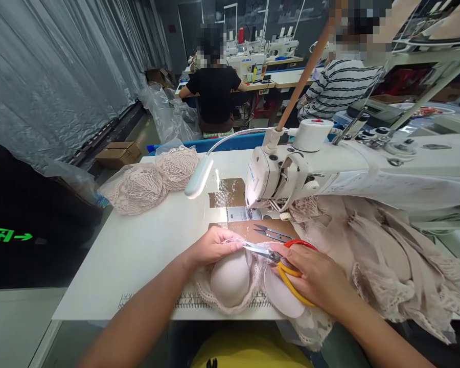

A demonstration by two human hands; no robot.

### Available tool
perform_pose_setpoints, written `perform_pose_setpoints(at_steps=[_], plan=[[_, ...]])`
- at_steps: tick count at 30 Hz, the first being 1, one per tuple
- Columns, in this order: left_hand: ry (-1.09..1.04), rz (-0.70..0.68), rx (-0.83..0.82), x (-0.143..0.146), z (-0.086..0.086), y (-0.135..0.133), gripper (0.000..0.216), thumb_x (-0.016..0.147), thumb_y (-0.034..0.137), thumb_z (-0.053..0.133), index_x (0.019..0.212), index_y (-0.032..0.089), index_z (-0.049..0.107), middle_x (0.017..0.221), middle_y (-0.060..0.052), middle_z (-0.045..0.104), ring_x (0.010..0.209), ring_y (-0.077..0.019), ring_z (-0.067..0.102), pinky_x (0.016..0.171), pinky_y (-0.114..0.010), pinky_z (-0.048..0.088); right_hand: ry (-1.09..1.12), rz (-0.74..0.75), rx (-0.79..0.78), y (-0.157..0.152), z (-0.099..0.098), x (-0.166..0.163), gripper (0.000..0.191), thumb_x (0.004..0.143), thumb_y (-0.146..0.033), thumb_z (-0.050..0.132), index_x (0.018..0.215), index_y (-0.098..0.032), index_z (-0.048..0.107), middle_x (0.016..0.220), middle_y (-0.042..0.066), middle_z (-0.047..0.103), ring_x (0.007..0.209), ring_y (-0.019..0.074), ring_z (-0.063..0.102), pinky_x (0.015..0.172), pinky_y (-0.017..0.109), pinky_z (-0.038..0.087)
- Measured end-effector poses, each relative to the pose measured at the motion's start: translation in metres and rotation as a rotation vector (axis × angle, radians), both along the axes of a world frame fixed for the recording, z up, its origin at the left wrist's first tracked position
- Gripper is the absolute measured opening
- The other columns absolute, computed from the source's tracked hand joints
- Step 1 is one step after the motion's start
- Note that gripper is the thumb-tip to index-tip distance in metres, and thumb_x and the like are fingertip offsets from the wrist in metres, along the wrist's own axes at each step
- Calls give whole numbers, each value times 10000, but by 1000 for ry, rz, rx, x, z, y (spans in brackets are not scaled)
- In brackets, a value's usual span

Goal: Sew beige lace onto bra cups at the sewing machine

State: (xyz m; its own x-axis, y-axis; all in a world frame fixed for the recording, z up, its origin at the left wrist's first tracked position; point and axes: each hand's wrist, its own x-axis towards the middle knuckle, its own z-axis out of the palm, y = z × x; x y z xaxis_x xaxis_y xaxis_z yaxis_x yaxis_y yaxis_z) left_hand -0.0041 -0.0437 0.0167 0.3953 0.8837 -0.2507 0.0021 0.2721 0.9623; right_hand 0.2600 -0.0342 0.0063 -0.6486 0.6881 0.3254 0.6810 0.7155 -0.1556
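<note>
1. Left hand [210, 248] pinches the upper edge of a pale lace bra [230, 278], thumb and fingertips closed on a thin bit of trim or thread; which one is too small to tell.
2. Right hand [316, 276] is closed around scissors [268, 253] with one red and one yellow loop, fingers through the loops and blade tips pointing left, just beside the pinched spot.
3. The lace bra lies cups-up at the near edge of the white table [138, 255], across a printed ruler strip [191, 300].
4. This looks like a trimming step: the edge is held taut and the blades are brought up to it.
5. A clean snip would call for tips close to the seam and clear of the lace and the left fingertips.
6. Small thread snips [270, 233] lie just behind, in front of the white sewing machine [276, 176] and its gooseneck lamp [198, 179].
7. More lace bras [149, 181] are stacked at far left, and a heap of beige lace pieces [387, 250] lies to the right.
8. Two other people sit at machines farther back, one in a black top [214, 92] and one in a striped top [339, 87].
</note>
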Motion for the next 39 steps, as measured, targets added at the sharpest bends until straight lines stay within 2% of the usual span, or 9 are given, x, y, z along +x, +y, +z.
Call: perform_pose_setpoints(at_steps=[9,15,20,29,35,39], plan=[[-9,-16,-26,-1,1,0,408,748,458,677,907,84,715,748,-74,639,653,-129,534,574,-212,422,-18,47,4,5,0,-1,311,880,-346,502,1147,-218,596,888,58,691,768,187,634,682,282,467],[3,-49,-1,-3,2,0,408,763,460,660,901,79,714,678,-51,598,610,-111,495,544,-202,380,-55,89,-46,8,4,-3,280,882,-382,500,1093,-230,604,795,48,673,709,186,618,625,276,444],[-11,-47,-11,-4,2,0,375,770,440,660,870,83,716,657,-39,587,598,-104,484,547,-202,375,-7,111,-70,9,7,-4,305,896,-381,485,1148,-232,571,882,45,681,755,185,630,645,286,460],[-50,-51,-25,-4,-1,1,344,759,403,686,896,89,719,684,-47,617,618,-110,519,589,-213,414,-29,163,6,10,6,-3,308,904,-374,488,1128,-186,587,856,48,686,752,183,636,654,290,457],[-42,-29,-70,-2,5,-1,357,736,419,703,782,65,710,607,-35,583,548,-90,485,519,-198,393,-50,195,59,15,4,0,266,909,-324,480,1101,-190,604,748,28,671,674,168,624,574,280,418],[-57,-11,-95,-4,4,-1,364,718,425,718,839,82,720,680,-68,646,592,-124,550,572,-228,443,-9,198,94,17,3,1,268,925,-345,454,1070,-190,616,733,24,662,643,145,605,577,262,404]])
